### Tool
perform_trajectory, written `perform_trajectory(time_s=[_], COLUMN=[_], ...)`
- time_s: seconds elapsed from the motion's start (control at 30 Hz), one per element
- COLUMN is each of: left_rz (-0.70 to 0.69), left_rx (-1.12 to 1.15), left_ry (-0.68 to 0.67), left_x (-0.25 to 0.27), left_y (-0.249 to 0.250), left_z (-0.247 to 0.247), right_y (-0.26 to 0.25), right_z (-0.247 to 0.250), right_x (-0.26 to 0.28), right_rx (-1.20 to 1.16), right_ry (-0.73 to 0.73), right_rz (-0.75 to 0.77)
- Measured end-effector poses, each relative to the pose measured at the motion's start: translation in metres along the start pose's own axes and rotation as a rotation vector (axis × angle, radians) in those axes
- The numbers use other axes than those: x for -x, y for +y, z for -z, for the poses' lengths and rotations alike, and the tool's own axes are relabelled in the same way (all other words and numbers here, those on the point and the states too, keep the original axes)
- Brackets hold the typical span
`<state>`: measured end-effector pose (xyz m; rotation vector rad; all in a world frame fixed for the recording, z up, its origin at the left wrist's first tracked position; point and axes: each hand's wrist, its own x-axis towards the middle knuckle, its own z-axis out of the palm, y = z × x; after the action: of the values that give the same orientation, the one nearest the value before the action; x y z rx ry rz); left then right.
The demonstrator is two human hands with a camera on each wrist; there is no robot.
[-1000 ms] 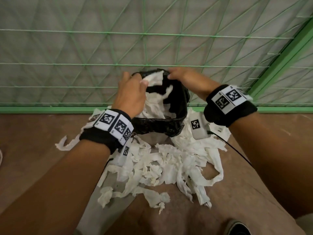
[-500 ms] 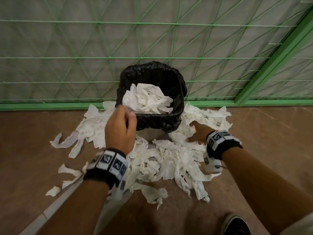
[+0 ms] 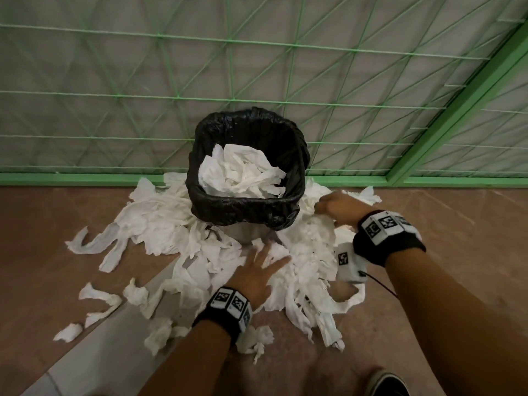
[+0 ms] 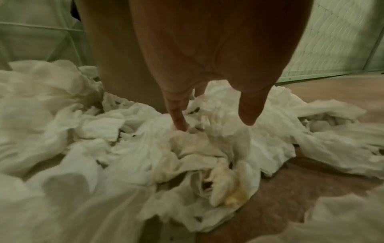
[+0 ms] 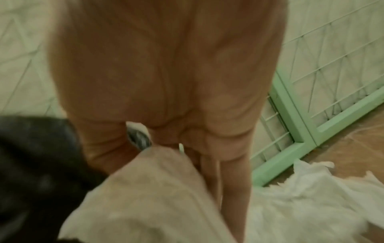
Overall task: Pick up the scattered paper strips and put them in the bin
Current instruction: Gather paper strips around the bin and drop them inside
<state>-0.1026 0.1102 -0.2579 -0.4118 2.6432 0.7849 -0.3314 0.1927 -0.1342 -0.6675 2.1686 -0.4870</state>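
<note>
Standing behind it all is a green fence (image 3: 85,95), and below it the brown floor (image 3: 43,238) holds a big mess. Most paper strips (image 3: 160,224) are on the floor, all around the black bin (image 3: 245,207), so lots of work is left. Some paper (image 3: 240,172) is already in the bin, filling it a good way up. The right hand (image 3: 340,207) is beside the bin, fingers curled around a bunch of paper by the look of it. The left hand (image 3: 257,272) is spread flat, fingers apart, pressing on the pile in front of the bin and holding nothing yet.
</note>
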Motion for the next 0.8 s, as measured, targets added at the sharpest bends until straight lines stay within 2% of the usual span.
perform_trajectory(time_s=[0.07, 0.1, 0.17, 0.27, 0.33, 0.4, 0.43, 0.47, 0.53, 0.6, 0.67, 0.73, 0.77, 0.8], left_rz=[0.017, 0.004, -0.030, -0.110, -0.092, -0.032, -0.015, 0.004, 0.045, 0.078, 0.073, 0.028, -0.001, -0.011], left_rx=[0.006, -0.040, -0.206, -0.324, -0.242, 0.017, 0.166, 0.266, 0.317, 0.321, 0.320, 0.270, 0.242, 0.239], left_ry=[-0.016, 0.035, 0.154, 0.203, 0.394, 0.620, 0.647, 0.628, 0.577, 0.478, 0.389, 0.364, 0.365, 0.369], left_x=[-0.009, -0.013, -0.016, -0.009, 0.003, 0.016, 0.022, 0.026, 0.033, 0.038, 0.043, 0.049, 0.052, 0.055], left_y=[0.007, 0.008, 0.009, 0.009, 0.014, 0.019, 0.021, 0.022, 0.024, 0.025, 0.023, 0.019, 0.018, 0.018], left_z=[-0.006, -0.009, -0.008, 0.007, 0.020, 0.030, 0.036, 0.042, 0.058, 0.071, 0.077, 0.081, 0.083, 0.086], right_y=[-0.008, -0.014, -0.027, -0.058, -0.084, -0.113, -0.127, -0.140, -0.161, -0.173, -0.174, -0.165, -0.158, -0.149], right_z=[0.017, 0.027, 0.047, 0.079, 0.096, 0.104, 0.105, 0.103, 0.092, 0.077, 0.060, 0.045, 0.040, 0.038], right_x=[0.007, 0.011, 0.018, 0.028, 0.041, 0.058, 0.065, 0.072, 0.076, 0.070, 0.058, 0.045, 0.039, 0.034], right_rx=[-0.330, -0.412, -0.428, -0.466, -0.548, -0.674, -0.747, -0.814, -0.912, -0.858, -0.639, -0.366, -0.261, -0.235], right_ry=[0.073, 0.120, 0.260, 0.353, 0.345, 0.330, 0.350, 0.391, 0.488, 0.554, 0.474, 0.262, 0.221, 0.252], right_rz=[0.041, 0.076, 0.152, 0.278, 0.371, 0.478, 0.526, 0.579, 0.696, 0.730, 0.694, 0.590, 0.540, 0.516])
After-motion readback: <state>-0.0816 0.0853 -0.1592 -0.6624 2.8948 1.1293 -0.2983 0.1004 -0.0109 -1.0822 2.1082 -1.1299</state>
